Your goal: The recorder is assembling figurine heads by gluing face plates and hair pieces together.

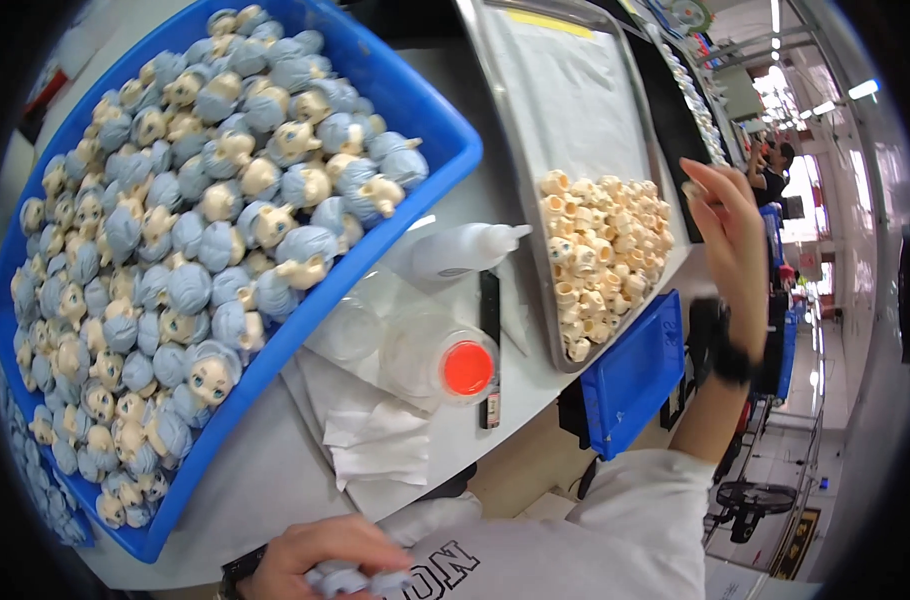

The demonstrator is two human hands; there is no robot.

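Note:
At the lower edge my left hand (325, 550) is closed around blue-grey doll hair pieces (360, 580), partly hidden by the fingers. My right hand (727, 215) is raised at the right, beside the metal tray (535, 185); its fingers are bent toward the thumb, and a small pale thing at their tips is too small to name. Cream hollow doll face parts (600, 250) lie heaped in the near half of that tray. On the left, a big blue bin (375, 265) is full of doll heads (210, 375) with blue-grey hair.
Between bin and tray stand a white squeeze bottle (455, 250) and a clear jar with a red lid (467, 368). A black strip (490, 330) and white tissues (380, 445) lie nearby. A blue tray (635, 375) sits below the table edge. Another person (772, 170) is far right.

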